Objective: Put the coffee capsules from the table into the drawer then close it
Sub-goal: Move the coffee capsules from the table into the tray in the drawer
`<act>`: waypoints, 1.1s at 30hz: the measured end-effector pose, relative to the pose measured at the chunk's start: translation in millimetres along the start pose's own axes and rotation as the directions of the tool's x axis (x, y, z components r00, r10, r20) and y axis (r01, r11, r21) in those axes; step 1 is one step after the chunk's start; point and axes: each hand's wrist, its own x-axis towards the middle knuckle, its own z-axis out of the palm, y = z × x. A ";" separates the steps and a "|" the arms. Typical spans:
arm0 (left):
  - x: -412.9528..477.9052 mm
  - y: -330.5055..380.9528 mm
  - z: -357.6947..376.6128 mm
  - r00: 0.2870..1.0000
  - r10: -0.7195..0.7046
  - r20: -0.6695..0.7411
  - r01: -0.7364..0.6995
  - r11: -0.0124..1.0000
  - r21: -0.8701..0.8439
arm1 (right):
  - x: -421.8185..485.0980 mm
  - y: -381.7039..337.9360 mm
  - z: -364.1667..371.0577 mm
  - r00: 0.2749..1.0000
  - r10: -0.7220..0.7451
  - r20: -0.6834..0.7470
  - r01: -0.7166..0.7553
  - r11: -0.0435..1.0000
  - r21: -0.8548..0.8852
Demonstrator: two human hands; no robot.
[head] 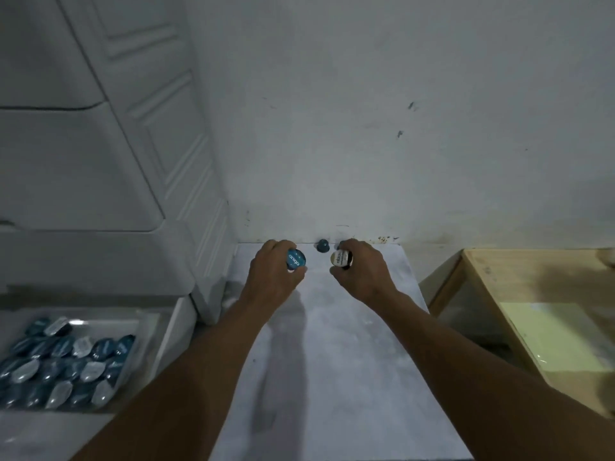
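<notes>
Our left hand [273, 271] grips a blue capsule [296, 259]; our right hand [361, 271] grips a white-lidded capsule [340, 258]. Swinging toward the drawer [159, 331] at lower left, either could slip out. The lone capsule [322, 245] near the wall might get forgotten.

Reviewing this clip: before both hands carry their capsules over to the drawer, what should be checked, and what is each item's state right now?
1. Left hand grips the blue-lidded capsule: ok.
2. Right hand grips the pale-lidded capsule: ok.
3. Drawer open to receive them: ok.
4. Room left in the drawer: cannot tell; many capsules already lie in it.
5. Table free of capsules: not ok; one dark capsule sits by the wall, between the hands.
</notes>
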 end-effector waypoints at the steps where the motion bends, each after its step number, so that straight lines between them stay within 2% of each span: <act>1: -13.5 2.5 -6.3 1.000 0.018 -0.023 -0.018 1.000 0.003 | -11.9 -5.6 -3.1 1.000 -0.016 -0.002 0.016 1.000 0.006; 10: -131.2 4.7 -75.6 0.990 0.009 -0.137 -0.004 0.999 0.038 | -101.1 -72.2 -3.8 0.978 -0.202 0.059 0.201 0.979 0.023; 20: -194.0 -58.0 -172.4 0.961 -0.080 -0.264 0.125 0.980 0.157 | -145.4 -178.1 45.6 0.908 -0.389 0.157 0.373 0.920 0.125; 27: -212.7 -127.5 -241.3 0.950 -0.122 -0.287 0.185 0.961 0.204 | -153.9 -261.2 108.1 0.876 -0.447 0.183 0.429 0.894 0.128; 33: -215.0 -192.9 -299.7 0.957 -0.121 -0.263 0.182 0.958 0.222 | -161.1 -318.9 164.8 0.890 -0.409 0.202 0.399 0.913 0.090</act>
